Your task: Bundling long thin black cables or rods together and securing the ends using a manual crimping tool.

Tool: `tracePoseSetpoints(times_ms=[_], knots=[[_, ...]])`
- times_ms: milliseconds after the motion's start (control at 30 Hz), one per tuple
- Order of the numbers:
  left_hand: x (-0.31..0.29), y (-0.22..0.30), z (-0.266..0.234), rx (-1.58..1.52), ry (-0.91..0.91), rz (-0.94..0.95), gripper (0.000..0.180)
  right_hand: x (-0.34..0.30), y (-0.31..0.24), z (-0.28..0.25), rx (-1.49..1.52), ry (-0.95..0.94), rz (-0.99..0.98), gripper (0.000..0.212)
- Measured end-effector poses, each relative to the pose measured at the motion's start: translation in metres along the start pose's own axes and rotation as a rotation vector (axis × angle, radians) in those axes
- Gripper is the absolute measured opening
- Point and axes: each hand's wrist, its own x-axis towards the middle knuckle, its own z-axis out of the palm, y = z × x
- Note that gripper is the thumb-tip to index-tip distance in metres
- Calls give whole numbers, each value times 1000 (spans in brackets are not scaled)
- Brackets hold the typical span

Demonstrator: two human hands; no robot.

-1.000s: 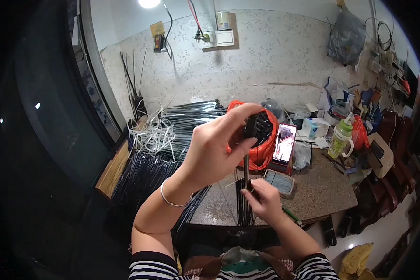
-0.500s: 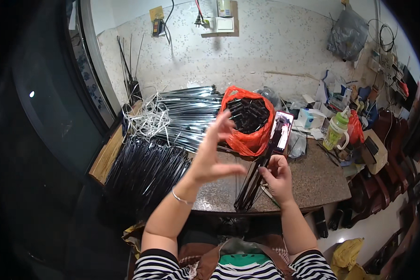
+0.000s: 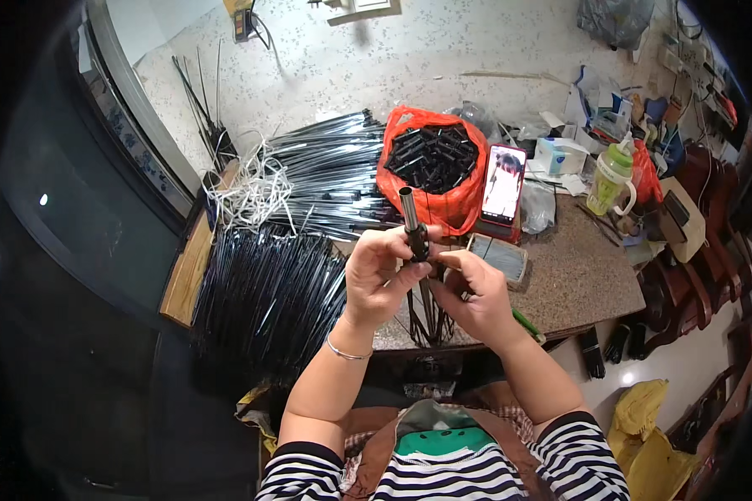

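Note:
My left hand (image 3: 373,280) is closed around the black collar of an umbrella frame (image 3: 408,210), whose bare metal tube points up and away from me. Thin dark ribs (image 3: 430,321) hang from the collar toward the table's front edge. At the collar's right side my right hand (image 3: 479,301) pinches the frame, its fingertips close to those of my left. Exactly which small part it grips is hidden. Just beyond my right hand lies a small open box (image 3: 501,257) with fine grey pieces in it.
Behind my hands stands a red plastic bag (image 3: 393,177) of short black parts, beside a lit phone (image 3: 503,185). Bundles of metal rods (image 3: 326,179), white strips (image 3: 251,196) and black ribs (image 3: 263,288) cover the left. A green-lidded bottle (image 3: 610,179) stands right.
My left hand, open and raised before, now grips the frame's collar. The frame has tilted up, with its tube showing. My right hand has shifted left and up to the collar. The view has tipped downward.

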Motion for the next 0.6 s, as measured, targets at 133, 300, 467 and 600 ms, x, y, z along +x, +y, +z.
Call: tracePoseSetpoints(times_ms=[133, 300, 467, 600], knots=[[-5, 7, -1, -61, -15, -123, 21, -8, -1, 0, 178, -1, 90, 24], [-11, 8, -8, -10, 63, -144, 27, -10, -1, 6, 293, 28, 153, 21], [-8, 5, -11, 162, -46, -11, 33, -13, 4, 10, 219, 34, 77, 22], [-17, -4, -16, 263, -3, 75, 39, -15, 14, 15, 233, 90, 140, 20]])
